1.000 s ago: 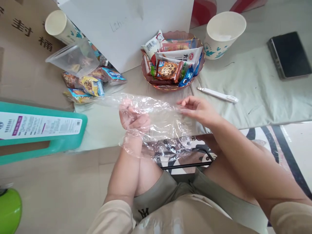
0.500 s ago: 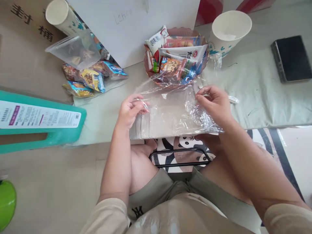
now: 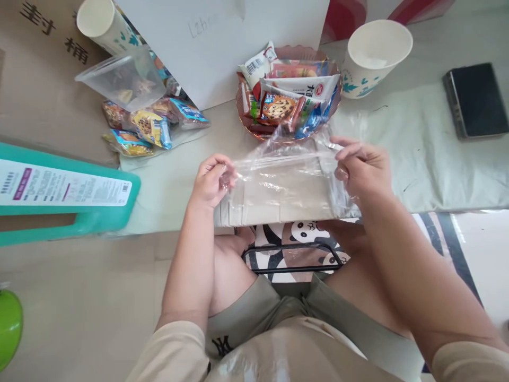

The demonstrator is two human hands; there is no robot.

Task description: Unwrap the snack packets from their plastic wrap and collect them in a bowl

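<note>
Plastic [image 3: 274,185] drawn wider, bowl [image 3: 299,52] of snacks [image 3: 281,109]

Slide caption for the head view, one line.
Left hand and right hand hold clear plastic film between them in front of a scalloped bowl of wrapped snacks.

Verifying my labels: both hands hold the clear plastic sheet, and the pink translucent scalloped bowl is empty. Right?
Not empty: the head view shows the pink translucent scalloped bowl filled with colourful wrapped snacks. The left hand and right hand do hold the clear plastic sheet.
</note>
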